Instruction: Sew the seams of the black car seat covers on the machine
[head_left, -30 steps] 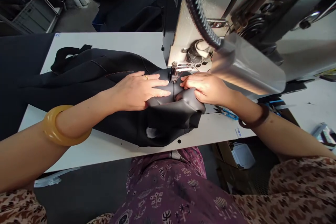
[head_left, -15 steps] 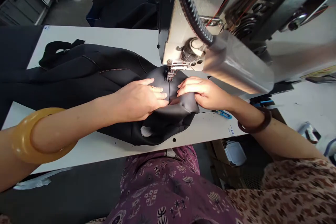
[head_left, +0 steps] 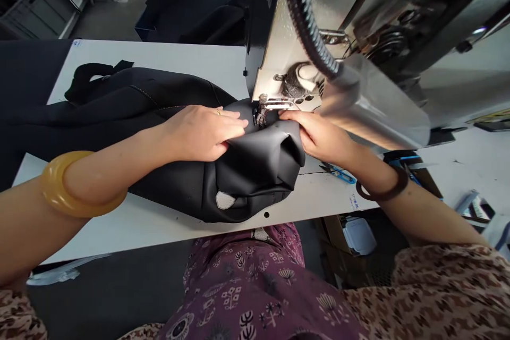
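A black, smooth, neoprene-like garment (head_left: pixel 255 162) lies bunched on the white sewing table, part of it under the presser foot (head_left: pixel 261 111) of a sewing machine. To the left of the foot, my left hand (head_left: pixel 205 130) is closed on the garment, fingers together and pointing right. My right hand (head_left: pixel 321 135) grips the folded edge on the other side, its index finger reaching close to the foot. Folds hide my right thumb and some fingertips. Near my left hand the garment carries light stitched seams, and a small pale patch (head_left: pixel 225 200) shows lower down.
The machine head (head_left: pixel 274 53) rises behind the foot, with a flexible metal hose (head_left: pixel 306 21) and a clear guard (head_left: pixel 374 101) above my right hand. Blue-handled thread snips (head_left: pixel 338 172) lie right of the garment. Below the table's front edge (head_left: pixel 159 239) is an open box (head_left: pixel 342 239).
My left hand has shifted left and up, away from the fold. My right hand has slid slightly right, and the cloth between them has been turned up into a taller fold.
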Demonstrator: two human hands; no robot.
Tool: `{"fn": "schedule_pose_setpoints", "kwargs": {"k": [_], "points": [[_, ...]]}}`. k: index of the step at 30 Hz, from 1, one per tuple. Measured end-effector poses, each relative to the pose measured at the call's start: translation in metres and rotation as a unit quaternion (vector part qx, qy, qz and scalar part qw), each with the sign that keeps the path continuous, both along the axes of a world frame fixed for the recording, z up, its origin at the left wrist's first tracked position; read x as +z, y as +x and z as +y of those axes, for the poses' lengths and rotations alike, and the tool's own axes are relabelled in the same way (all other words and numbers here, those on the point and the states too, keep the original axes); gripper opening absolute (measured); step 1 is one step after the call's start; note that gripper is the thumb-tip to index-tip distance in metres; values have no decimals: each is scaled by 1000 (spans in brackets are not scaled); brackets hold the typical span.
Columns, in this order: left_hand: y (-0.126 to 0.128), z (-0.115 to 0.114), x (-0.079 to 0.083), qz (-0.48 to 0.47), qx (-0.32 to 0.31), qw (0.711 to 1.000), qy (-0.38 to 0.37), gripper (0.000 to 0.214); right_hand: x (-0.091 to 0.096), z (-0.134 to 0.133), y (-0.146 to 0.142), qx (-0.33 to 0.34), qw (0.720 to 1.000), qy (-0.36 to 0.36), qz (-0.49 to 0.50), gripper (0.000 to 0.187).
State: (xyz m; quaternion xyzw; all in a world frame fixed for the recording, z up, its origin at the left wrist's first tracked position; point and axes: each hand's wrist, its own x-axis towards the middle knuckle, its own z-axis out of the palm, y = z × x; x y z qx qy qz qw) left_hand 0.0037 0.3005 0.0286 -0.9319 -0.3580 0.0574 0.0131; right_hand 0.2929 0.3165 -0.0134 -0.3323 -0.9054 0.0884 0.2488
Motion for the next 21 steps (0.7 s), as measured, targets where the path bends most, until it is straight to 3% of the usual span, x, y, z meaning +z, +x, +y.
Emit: {"fn": "schedule_pose_setpoints", "kwargs": {"k": [3, 5, 6, 10, 12, 14, 16, 21], "points": [[-6, -1, -6, -39, 22, 999, -7, 49, -9, -44, 6, 35, 989, 135, 57, 46], [-6, -7, -7, -68, 22, 997, -6, 51, -18, -71, 1, 63, 984, 166, 35, 52], [-6, -10, -7, -78, 21, 997, -7, 51, -22, -79, -3, 43, 985, 166, 5, 53], [-1, -18, -2, -75, 29, 997, -19, 47, -24, -70, -21, -87, 983, 96, -132, 41], [0, -19, 0, -67, 29, 997, -23, 43, -17, -62, -20, -59, 979, 83, -176, 30], [1, -20, 0, -53, 6, 999, -12, 40, -12, -67, -14, 1, 976, 124, -181, 20], [2, -21, -1, -31, -31, 999, 9, 38, -14, -85, -7, 35, 970, 184, -153, 25], [15, -24, -5, 2, -101, 994, 31, 33, -31, -121, 1, -11, 965, 231, -124, 34]]}}
